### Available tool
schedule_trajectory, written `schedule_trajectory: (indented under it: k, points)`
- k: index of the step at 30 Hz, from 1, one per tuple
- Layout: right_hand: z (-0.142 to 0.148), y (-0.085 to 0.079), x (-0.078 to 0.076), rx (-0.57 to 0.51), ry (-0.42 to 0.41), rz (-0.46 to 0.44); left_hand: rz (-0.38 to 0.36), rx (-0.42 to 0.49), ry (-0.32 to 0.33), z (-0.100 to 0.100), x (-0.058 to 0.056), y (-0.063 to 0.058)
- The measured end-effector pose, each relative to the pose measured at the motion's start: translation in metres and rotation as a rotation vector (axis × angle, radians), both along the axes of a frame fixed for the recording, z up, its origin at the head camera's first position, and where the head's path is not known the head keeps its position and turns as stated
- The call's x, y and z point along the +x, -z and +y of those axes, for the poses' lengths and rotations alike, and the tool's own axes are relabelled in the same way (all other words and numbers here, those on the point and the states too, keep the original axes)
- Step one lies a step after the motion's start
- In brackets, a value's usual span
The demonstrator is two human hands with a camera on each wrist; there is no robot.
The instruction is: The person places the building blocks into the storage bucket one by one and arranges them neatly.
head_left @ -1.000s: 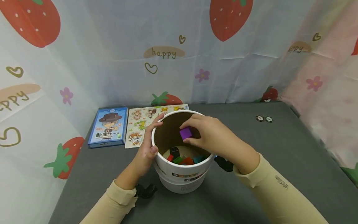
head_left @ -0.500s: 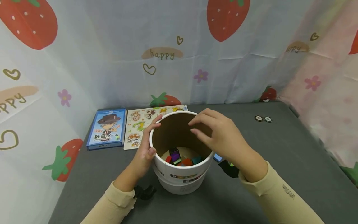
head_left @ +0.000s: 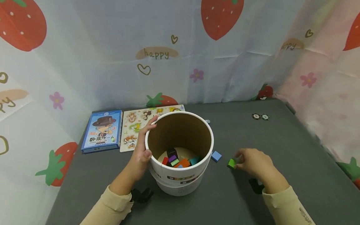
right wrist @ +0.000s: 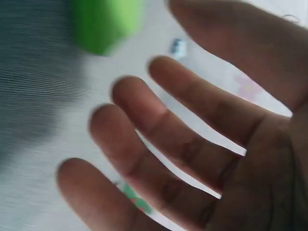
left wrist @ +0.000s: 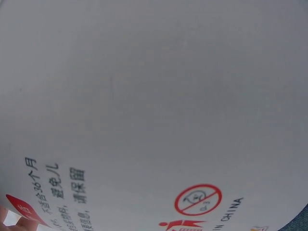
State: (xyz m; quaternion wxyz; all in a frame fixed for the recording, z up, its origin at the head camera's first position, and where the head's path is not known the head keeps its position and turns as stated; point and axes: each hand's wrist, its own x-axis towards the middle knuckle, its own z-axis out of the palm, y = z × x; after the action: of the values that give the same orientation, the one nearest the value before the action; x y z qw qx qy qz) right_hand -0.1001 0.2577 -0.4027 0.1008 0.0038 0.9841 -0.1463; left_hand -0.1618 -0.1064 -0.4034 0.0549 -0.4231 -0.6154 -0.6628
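A white bucket [head_left: 180, 184] with a brown inner wall stands on the grey table, slightly tilted. My left hand [head_left: 139, 156] holds its left rim, fingertips over the edge and thumb against the front side. Inside lie several coloured blocks, among them a purple block [head_left: 172, 158] and an orange block [head_left: 184, 162]. My right hand [head_left: 257, 164] is low over the table beside a green block [head_left: 232, 164]. In the right wrist view its fingers are spread and loosely bent, apart from the green block [right wrist: 108, 24]. Only printed bucket wall [left wrist: 154, 96] fills most of the left wrist view.
A light blue block [head_left: 216, 156] lies between bucket and green block. Behind, on the left, are a blue game box [head_left: 102, 131] and an animal picture board [head_left: 135, 126]. Two poker chips [head_left: 260, 117] lie far right. A printed cloth [head_left: 211, 62] hangs behind the table.
The purple block, pinched in my right hand earlier, now lies among the blocks in the bucket. My right hand has moved right, out of the bucket to the green block. The left hand stays on the rim.
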Motion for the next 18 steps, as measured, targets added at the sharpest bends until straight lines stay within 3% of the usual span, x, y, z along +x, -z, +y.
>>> schedule_trajectory:
  k: [5, 10, 14, 18]
  points:
    - [0.003, 0.028, 0.001, -0.021, -0.043, 0.027, 0.007, 0.009, -0.009, -0.001, 0.0, -0.002]
    - [-0.007, 0.044, -0.003, -0.047, -0.138, 0.098, 0.005, 0.009, -0.011, -0.002, 0.001, -0.001]
    - [-0.013, 0.047, -0.006, -0.092, -0.153, 0.137, 0.003, 0.009, 0.001, -0.001, 0.001, 0.0]
    - [-0.018, 0.033, -0.011, -0.158, -0.115, 0.219, 0.007, 0.011, 0.002, 0.0, 0.0, -0.001]
